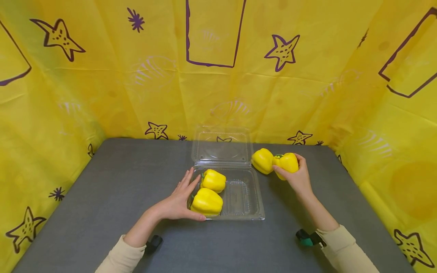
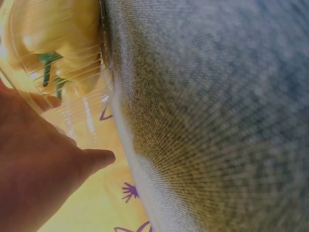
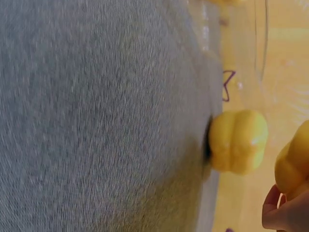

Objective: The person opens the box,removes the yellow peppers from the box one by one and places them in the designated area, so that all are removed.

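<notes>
A clear plastic clamshell container (image 1: 258, 195) lies on the table with its lid (image 1: 222, 146) raised behind it. Two yellow bell peppers, a rear one (image 1: 214, 181) and a front one (image 1: 206, 201), occupy its left half. My left hand (image 1: 179, 199) rests along the container's left side, fingers straight and spread, thumb at the front edge. With my right hand (image 1: 300, 178) I grip a yellow bell pepper (image 1: 288, 163), green stem toward the left. In the right wrist view it is held off the table. Another yellow bell pepper (image 3: 237, 141) sits on the table just left of it, beside the lid hinge.
The grey table (image 1: 119, 182) runs back to a yellow curtain (image 1: 164, 94) with purple starfish drawings, which also hangs along both sides. Dark wrist cameras, one on the left (image 1: 154, 243) and one on the right (image 1: 308, 238), are strapped below the sleeves.
</notes>
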### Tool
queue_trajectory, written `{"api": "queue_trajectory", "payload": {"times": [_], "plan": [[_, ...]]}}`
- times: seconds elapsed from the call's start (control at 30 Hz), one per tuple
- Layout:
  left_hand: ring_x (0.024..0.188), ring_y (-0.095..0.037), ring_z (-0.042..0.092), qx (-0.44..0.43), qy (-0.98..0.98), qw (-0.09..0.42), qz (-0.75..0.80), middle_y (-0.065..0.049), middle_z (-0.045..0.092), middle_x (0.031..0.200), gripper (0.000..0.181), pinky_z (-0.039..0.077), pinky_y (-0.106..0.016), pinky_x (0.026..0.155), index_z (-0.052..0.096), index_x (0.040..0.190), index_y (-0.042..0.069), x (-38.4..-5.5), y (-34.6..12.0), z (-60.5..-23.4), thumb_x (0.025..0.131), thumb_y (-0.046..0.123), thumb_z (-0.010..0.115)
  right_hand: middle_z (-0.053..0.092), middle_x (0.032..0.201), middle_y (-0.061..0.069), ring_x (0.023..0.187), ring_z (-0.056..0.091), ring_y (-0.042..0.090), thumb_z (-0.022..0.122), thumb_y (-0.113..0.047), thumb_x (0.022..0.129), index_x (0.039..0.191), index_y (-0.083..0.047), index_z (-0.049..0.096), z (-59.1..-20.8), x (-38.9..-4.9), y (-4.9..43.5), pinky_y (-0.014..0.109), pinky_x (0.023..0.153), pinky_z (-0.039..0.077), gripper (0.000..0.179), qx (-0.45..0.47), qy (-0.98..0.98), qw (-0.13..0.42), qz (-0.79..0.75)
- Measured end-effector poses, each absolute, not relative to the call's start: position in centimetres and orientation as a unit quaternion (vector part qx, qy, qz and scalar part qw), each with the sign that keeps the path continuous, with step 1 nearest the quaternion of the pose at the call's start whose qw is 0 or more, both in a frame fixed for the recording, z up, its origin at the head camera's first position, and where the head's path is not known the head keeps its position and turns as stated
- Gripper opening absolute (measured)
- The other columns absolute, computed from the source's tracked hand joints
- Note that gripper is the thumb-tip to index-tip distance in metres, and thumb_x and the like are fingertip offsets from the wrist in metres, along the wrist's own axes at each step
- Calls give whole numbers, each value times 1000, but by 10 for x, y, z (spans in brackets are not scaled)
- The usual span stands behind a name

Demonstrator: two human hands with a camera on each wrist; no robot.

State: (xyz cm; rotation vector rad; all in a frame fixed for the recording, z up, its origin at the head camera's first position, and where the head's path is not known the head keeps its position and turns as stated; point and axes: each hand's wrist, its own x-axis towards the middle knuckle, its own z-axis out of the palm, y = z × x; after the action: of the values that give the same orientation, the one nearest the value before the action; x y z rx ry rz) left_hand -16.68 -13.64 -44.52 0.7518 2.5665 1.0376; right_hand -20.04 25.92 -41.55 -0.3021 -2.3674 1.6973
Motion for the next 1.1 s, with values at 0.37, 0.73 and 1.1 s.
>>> {"api": "queue_trajectory", "payload": {"times": [0.37,0.73,1.1], "plan": [[146,-30,-17,261,886,134,358,-7,-21,161,126,0,-64,112,8,158,10,-167,-136,-445,68,56,83,35,139,15,114,43,25,82,-39,78,145,-4,26,-423,-217,284,30,85,43,94,-149,-823,96,540],[146,-31,-17,259,887,136,358,-7,-20,161,125,0,-65,111,9,158,10,-166,-136,-444,67,56,83,33,141,20,119,40,34,83,-44,75,147,-3,26,-432,-230,293,42,92,39,101,-167,-848,96,493],[146,-31,-18,257,885,141,362,-7,-21,161,125,-1,-65,111,9,158,11,-166,-136,-445,67,56,83,25,144,26,121,38,40,83,-46,74,148,0,23,-440,-244,299,49,97,38,105,-164,-863,87,469]]}}
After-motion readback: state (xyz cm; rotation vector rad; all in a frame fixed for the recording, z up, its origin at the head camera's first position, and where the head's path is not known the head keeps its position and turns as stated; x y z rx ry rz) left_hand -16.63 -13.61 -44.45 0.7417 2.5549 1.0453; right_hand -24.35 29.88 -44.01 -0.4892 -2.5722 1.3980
